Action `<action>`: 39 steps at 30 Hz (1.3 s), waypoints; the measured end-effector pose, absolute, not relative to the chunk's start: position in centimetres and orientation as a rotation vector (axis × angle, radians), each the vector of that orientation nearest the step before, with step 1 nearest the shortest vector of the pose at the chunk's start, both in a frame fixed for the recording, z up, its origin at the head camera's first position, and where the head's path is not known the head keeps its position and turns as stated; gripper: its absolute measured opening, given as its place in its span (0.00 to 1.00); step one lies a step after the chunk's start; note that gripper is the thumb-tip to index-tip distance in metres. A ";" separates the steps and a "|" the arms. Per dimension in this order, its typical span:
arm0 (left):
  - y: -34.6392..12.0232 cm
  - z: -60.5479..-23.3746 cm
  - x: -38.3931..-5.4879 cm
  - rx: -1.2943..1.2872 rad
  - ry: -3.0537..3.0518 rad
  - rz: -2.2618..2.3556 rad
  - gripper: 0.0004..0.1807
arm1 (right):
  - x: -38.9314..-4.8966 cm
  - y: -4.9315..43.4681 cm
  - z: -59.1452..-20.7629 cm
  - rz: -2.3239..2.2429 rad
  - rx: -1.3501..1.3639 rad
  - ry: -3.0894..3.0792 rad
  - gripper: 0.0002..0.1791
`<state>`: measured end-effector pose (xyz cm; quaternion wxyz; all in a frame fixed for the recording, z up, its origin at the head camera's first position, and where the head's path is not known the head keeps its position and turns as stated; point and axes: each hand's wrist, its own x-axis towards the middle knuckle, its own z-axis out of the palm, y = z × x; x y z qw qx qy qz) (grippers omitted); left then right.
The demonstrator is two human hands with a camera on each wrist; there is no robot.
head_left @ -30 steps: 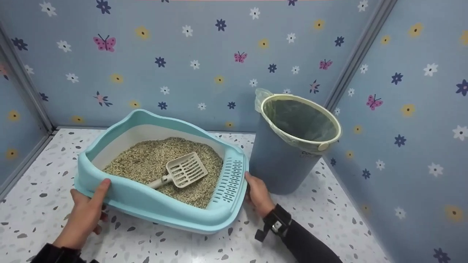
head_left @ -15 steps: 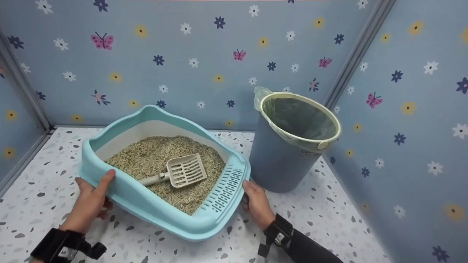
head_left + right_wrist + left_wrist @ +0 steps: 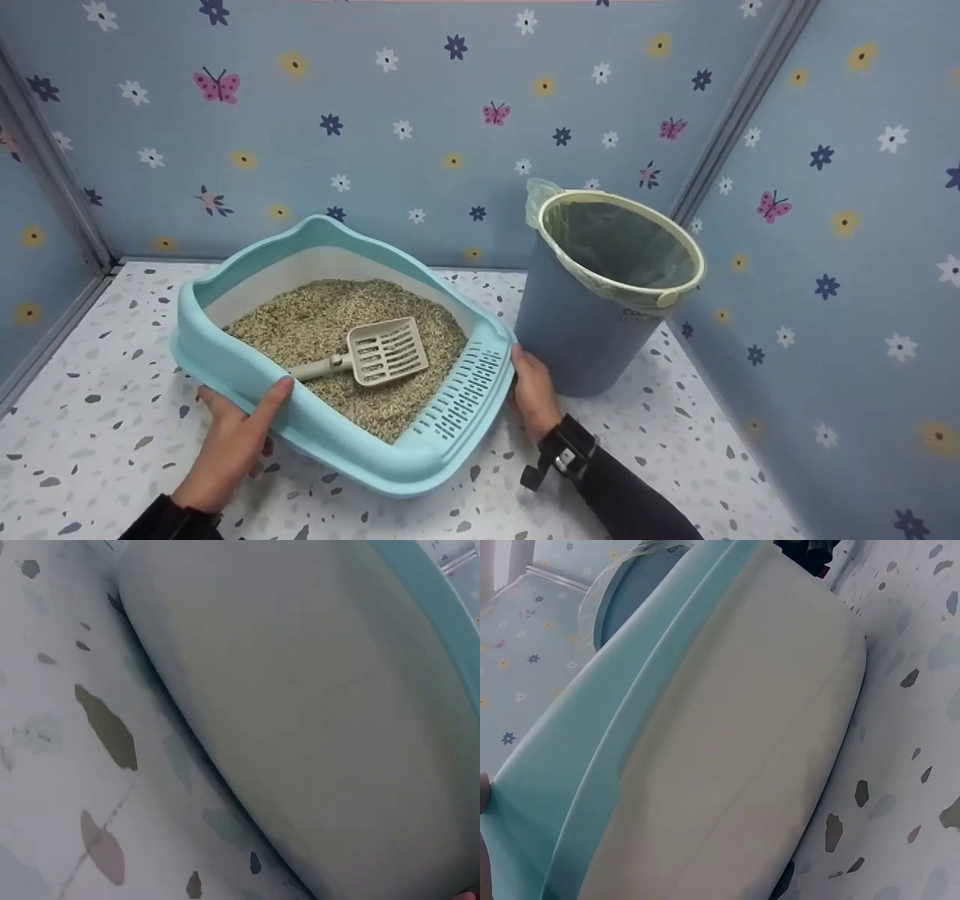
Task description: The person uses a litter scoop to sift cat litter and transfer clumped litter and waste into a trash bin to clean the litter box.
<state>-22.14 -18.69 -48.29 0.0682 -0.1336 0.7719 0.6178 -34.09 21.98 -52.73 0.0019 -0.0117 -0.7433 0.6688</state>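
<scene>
A light blue and white cat litter box (image 3: 352, 442) stands on the speckled surface, turned at an angle in the head view. Brown granular litter (image 3: 300, 319) fills its bottom. On the litter lies a beige slotted scoop (image 3: 388, 351), its handle against the near-left rim. My left hand (image 3: 232, 439) grips the near-left side, thumb against the outer rim and fingers below it. At the right end, beside the perforated ledge, my right hand (image 3: 534, 394) holds the rim; its fingers are partly hidden. Both wrist views show mostly the box's pale outer wall (image 3: 727, 727).
A grey-blue trash bin (image 3: 577, 337) with a cream rim and a thin liner stands close to the right end of the box. Patterned blue panels (image 3: 405, 97) rise behind and at both sides. The speckled white surface (image 3: 67, 450) extends around the box.
The litter box has turned clockwise as seen from above, its right end swinging nearer to me. My left hand has shifted right along its near side. The scoop has turned with the box.
</scene>
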 end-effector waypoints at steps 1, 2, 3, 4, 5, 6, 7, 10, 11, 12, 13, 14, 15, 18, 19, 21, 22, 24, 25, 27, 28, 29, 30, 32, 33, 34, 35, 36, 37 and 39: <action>-18.6 -48.3 -22.2 -0.406 2.327 1.859 0.74 | -34.0 21.9 -52.7 2.102 -0.042 -2.327 0.33; -18.7 -48.3 -22.3 -0.410 2.326 1.860 0.74 | -33.9 21.9 -52.7 2.114 -0.046 -2.320 0.33; -18.8 -48.3 -22.4 -0.413 2.327 1.864 0.74 | -33.7 21.8 -52.7 2.126 -0.043 -2.318 0.32; -19.1 -48.4 -22.5 -0.415 2.325 1.869 0.74 | -33.5 21.8 -52.7 2.145 -0.039 -2.313 0.32; -19.3 -48.5 -22.8 -0.413 2.327 1.876 0.74 | -33.1 21.8 -52.7 2.171 -0.026 -2.303 0.31; -19.7 -48.6 -23.1 -0.401 2.338 1.891 0.73 | -32.7 21.8 -52.7 2.199 -0.006 -2.294 0.30; -20.0 -48.7 -23.3 -0.385 2.347 1.898 0.72 | -32.2 21.9 -52.8 2.229 0.021 -2.283 0.28; -21.3 -49.1 -24.5 -0.311 2.387 1.911 0.67 | -30.4 22.0 -52.9 2.320 0.108 -2.254 0.25; -21.6 -49.2 -24.9 -0.288 2.396 1.912 0.66 | -29.9 22.1 -53.0 2.339 0.136 -2.252 0.24; -21.7 -49.2 -25.1 -0.276 2.408 1.904 0.66 | -29.5 22.2 -53.1 2.344 0.155 -2.258 0.24; -21.8 -49.1 -25.2 -0.274 2.411 1.889 0.66 | -29.4 22.3 -53.2 2.343 0.164 -2.262 0.24; -21.7 -49.1 -25.3 -0.276 2.415 1.882 0.65 | -29.3 22.4 -53.2 2.330 0.161 -2.271 0.24; -21.4 -48.9 -25.2 -0.278 2.405 1.878 0.65 | -29.6 22.6 -53.3 2.300 0.149 -2.289 0.25; -20.1 -48.8 -24.3 -0.296 2.419 1.835 0.68 | -31.1 23.0 -53.2 2.166 0.082 -2.353 0.28; -19.6 -48.8 -24.0 -0.293 2.413 1.836 0.69 | -31.8 23.1 -53.1 2.125 0.058 -2.367 0.28; -18.8 -48.9 -23.5 -0.285 2.405 1.835 0.70 | -33.2 23.3 -52.8 2.058 0.013 -2.407 0.30; -18.5 -49.1 -23.3 -0.289 2.415 1.831 0.70 | -33.8 23.3 -52.6 2.024 -0.004 -2.429 0.30; -18.0 -49.2 -23.2 -0.275 2.413 1.865 0.69 | -34.9 23.4 -52.3 1.973 -0.026 -2.468 0.30; -17.9 -49.3 -23.3 -0.265 2.410 1.893 0.68 | -35.3 23.4 -52.2 1.951 -0.034 -2.486 0.30; -17.9 -49.5 -23.4 -0.245 2.419 1.922 0.65 | -35.7 23.4 -52.1 1.912 -0.039 -2.522 0.30; -18.0 -49.6 -23.5 -0.235 2.422 1.929 0.64 | -35.7 23.4 -52.1 1.896 -0.036 -2.530 0.30; -18.2 -49.7 -23.6 -0.221 2.422 1.943 0.62 | -35.5 23.4 -52.1 1.901 -0.027 -2.527 0.29; -18.5 -49.8 -23.7 -0.215 2.422 1.938 0.62 | -35.3 23.3 -52.1 1.915 -0.014 -2.518 0.28; -19.2 -50.0 -23.9 -0.186 2.437 1.921 0.62 | -34.4 23.2 -52.2 1.941 0.036 -2.506 0.27; -19.7 -50.1 -24.1 -0.174 2.443 1.906 0.62 | -33.8 23.2 -52.3 1.963 0.063 -2.493 0.27; -20.2 -50.1 -24.3 -0.156 2.445 1.894 0.62 | -33.2 23.2 -52.4 1.991 0.095 -2.479 0.26; -20.7 -50.2 -24.6 -0.119 2.449 1.891 0.61 | -32.5 23.2 -52.5 2.025 0.135 -2.461 0.26; -21.2 -50.2 -24.9 -0.081 2.457 1.876 0.60 | -31.9 23.3 -52.7 2.058 0.168 -2.453 0.25; -21.7 -50.2 -25.3 -0.042 2.450 1.880 0.59 | -31.4 23.4 -52.8 2.088 0.207 -2.447 0.25; -22.4 -50.1 -26.0 0.025 2.438 1.873 0.57 | -30.7 23.7 -52.9 2.145 0.279 -2.437 0.23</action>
